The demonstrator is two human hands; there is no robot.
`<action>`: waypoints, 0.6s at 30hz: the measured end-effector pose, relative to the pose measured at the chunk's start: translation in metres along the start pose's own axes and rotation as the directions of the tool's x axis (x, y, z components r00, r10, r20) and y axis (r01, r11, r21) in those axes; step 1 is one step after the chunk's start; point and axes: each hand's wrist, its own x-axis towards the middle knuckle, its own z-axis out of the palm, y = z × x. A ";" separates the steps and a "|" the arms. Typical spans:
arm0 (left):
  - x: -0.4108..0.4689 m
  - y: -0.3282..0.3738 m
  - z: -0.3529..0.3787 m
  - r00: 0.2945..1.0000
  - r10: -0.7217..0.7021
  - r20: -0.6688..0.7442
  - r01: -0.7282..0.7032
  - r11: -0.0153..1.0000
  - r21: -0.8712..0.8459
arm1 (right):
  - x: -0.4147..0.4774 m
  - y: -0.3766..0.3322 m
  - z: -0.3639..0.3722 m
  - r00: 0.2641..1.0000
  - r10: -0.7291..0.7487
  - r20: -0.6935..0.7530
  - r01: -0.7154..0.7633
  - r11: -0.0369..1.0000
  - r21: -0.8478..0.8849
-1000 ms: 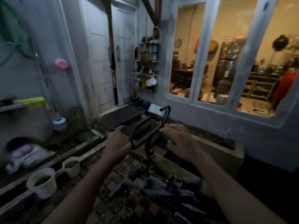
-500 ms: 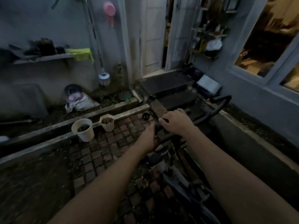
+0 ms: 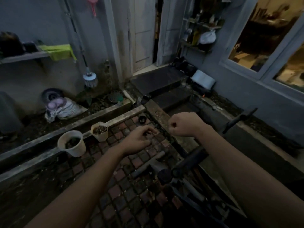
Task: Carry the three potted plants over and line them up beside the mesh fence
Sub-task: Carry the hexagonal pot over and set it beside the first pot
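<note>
Three pots (image 3: 72,143) (image 3: 99,131) (image 3: 142,119) line the curb (image 3: 49,137) ahead-left of both hands, left hand (image 3: 139,140) loosely curled (empty), right hand (image 3: 185,124) fisted, open brick paving (image 3: 125,186) between.

Counted from where I stand:

- Pots on the paving: three. One large white pot (image 3: 71,143), one smaller cream pot (image 3: 99,131), one tiny black pot (image 3: 142,119).
- My hands: two. My left hand (image 3: 138,140) with fingers loosely curled, my right hand (image 3: 185,124) closed in a fist; neither holds anything.
- Brushes: one, a brush (image 3: 90,78) against the wall.
- Shelves: one wall shelf (image 3: 24,57), with one green cloth (image 3: 58,51) on it; one rack (image 3: 199,30) by the door, contents too cluttered to count.
- Doors: one door (image 3: 143,35).
- Steps: two, upper step (image 3: 158,81) and lower step (image 3: 172,97).
- Sacks: one sack (image 3: 64,108).
- Lit window panes: two, pane (image 3: 261,30) and pane (image 3: 291,68).
</note>
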 end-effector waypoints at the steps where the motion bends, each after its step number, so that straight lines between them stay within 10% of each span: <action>1: 0.008 -0.011 -0.018 0.999 -0.003 -0.033 0.002 1.000 -0.002 | 0.016 -0.007 -0.001 0.999 -0.005 -0.033 0.006 1.000 0.019; 18: 0.106 -0.287 -0.212 0.804 -0.508 -0.308 0.504 0.858 -0.099 | 0.404 -0.093 0.088 0.984 -0.170 0.046 0.147 0.939 0.309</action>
